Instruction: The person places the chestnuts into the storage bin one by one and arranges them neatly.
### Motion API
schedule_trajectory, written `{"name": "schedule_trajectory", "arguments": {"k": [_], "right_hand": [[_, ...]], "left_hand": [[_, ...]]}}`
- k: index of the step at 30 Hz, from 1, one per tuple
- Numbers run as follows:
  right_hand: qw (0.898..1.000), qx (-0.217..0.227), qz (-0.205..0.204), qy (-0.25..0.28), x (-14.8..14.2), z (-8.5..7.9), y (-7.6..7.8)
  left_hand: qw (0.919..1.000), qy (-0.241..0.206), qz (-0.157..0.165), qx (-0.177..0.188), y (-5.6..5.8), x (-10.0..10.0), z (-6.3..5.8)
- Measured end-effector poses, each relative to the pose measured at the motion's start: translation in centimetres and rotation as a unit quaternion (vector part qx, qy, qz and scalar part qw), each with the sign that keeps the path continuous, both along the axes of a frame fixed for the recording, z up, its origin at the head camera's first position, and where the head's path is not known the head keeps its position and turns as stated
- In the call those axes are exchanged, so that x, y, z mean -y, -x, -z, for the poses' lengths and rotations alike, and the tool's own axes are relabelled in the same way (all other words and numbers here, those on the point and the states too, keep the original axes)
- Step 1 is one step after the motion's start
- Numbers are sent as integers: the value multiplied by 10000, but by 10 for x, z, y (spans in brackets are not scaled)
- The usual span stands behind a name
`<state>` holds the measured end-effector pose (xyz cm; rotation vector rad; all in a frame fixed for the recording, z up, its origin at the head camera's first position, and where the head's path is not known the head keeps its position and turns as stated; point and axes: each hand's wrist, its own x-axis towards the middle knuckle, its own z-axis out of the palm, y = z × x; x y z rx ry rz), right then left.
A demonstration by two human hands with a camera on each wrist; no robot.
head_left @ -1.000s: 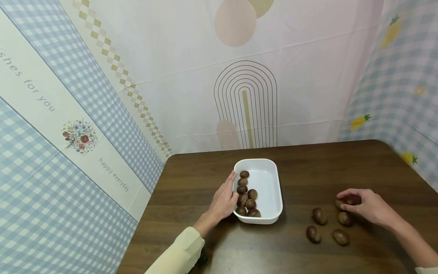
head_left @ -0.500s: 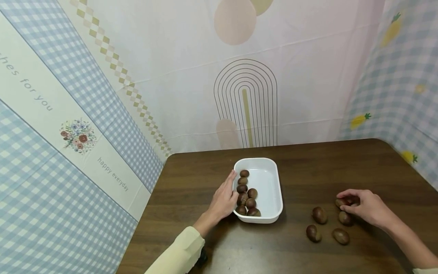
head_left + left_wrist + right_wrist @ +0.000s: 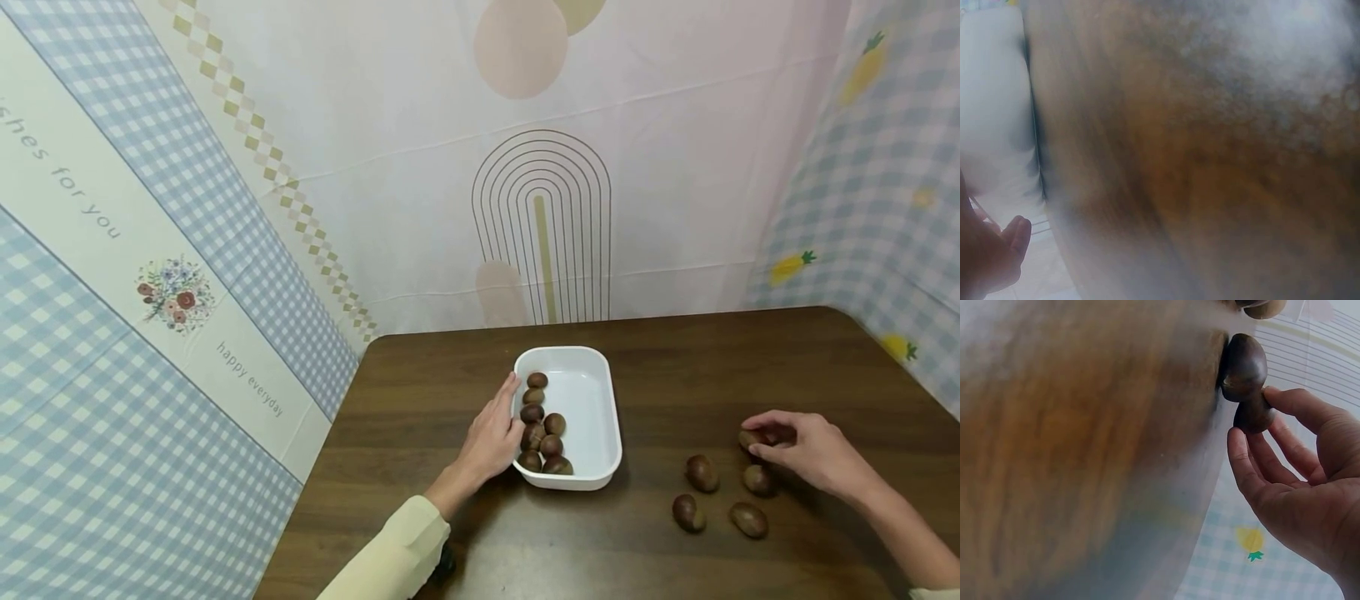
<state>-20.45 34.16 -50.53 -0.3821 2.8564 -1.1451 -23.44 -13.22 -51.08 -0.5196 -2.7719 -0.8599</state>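
Note:
A white rectangular dish (image 3: 588, 425) stands near the table's middle, with several brown chestnuts (image 3: 554, 423) lined along its left side. My left hand (image 3: 491, 435) rests against the dish's left wall, fingers extended along the rim. At the right, my right hand (image 3: 813, 450) pinches a chestnut (image 3: 1254, 417) between thumb and fingertips, low at the tabletop. Close beside it lies another chestnut (image 3: 759, 480), which partly covers the pinched one in the right wrist view. The left wrist view catches only part of the left hand (image 3: 997, 256) at its lower left.
Three more loose chestnuts lie between dish and right hand: an upper one (image 3: 702, 473), a lower left one (image 3: 687, 513) and a lower right one (image 3: 748, 519). The brown wooden table (image 3: 570, 550) ends at a patterned curtain (image 3: 420, 208). A small dark object (image 3: 444, 564) sits by the left sleeve.
Almost nothing differs. The right hand stays at the same chestnut, its fingertips a little closer around it; the left hand and dish hold their places.

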Motion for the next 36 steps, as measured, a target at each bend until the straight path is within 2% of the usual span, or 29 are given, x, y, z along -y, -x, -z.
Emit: {"name": "schedule_trajectory", "arguments": {"k": [12,20,29,36], "right_hand": [[9999,-164,13,-18,5,-9,6],[9991,-403,-63,-102,19,-21,17],[9963,-771,-269,256,50,-32,32],[9931,-966,-438,495,86,-44,45]], "left_hand": [[10000,-28,58,10,1,0,0],[10000,-24,40,-36,1,0,0],[10000,9,18,-43,0,-1,-1],[10000,10,39,5,0,-1,-2]]}}
